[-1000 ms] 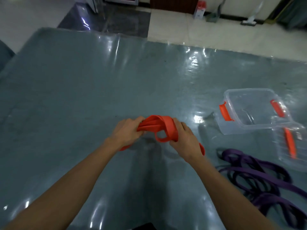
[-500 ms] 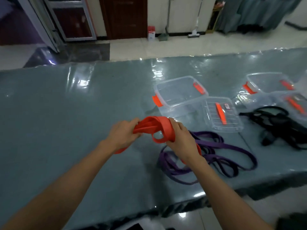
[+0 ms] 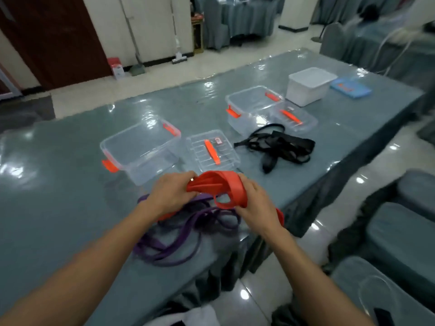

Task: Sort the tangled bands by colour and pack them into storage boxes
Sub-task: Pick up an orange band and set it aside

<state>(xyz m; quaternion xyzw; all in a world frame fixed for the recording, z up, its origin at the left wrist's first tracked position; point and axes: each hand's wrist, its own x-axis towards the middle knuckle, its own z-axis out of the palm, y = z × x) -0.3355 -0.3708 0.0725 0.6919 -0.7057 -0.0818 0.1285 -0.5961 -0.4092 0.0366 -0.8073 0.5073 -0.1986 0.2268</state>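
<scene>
Since a second ago the head view swings right; both hands keep the red band (image 3: 221, 189) folded above the purple bands (image 3: 179, 231). Left hand (image 3: 173, 196) and right hand (image 3: 255, 203) grip it. Next, probably, it goes into the near box (image 3: 141, 147). Glossy bench (image 3: 58, 208); covered chairs behind.

Hands: left hand (image 3: 170, 196) and right hand (image 3: 255, 203) both grip a folded red band (image 3: 221, 187) above the table (image 3: 58, 196).
Purple bands (image 3: 179, 234): tangled heap on the table under the hands.
Black bands (image 3: 280, 144): heap farther right.
Near box (image 3: 141, 149): clear, open, its lid (image 3: 211, 151) just beside it.
Far box (image 3: 254, 107): clear, open, lid (image 3: 293, 117) alongside.
White box (image 3: 310, 85): beyond it, near a blue lid (image 3: 350, 88).
</scene>
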